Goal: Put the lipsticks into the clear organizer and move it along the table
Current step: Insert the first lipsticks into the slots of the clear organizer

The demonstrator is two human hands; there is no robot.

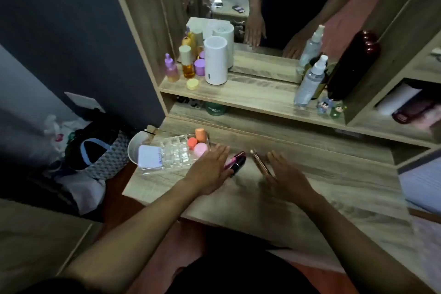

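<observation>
The clear organizer (pixel 172 153) sits at the table's left end, its small grid cells empty; pink and orange sponges (pixel 197 144) fill its right compartment and a white card (pixel 149 157) lies on its left part. A pink lipstick (pixel 235 159) and a black one (pixel 239 166) lie side by side just right of it. A slim gold lipstick (pixel 260 164) lies a little further right. My left hand (pixel 210 172) rests flat, fingers spread, touching the pink and black lipsticks. My right hand (pixel 287 178) lies flat beside the gold one. Neither hand holds anything.
A raised shelf (pixel 250 95) behind carries a white cylinder (pixel 216 63), purple and amber bottles (pixel 187 64) and a spray bottle (pixel 310 81). A mirror stands above it. A white bowl (pixel 136 148) sits off the table's left edge, with bags on the floor.
</observation>
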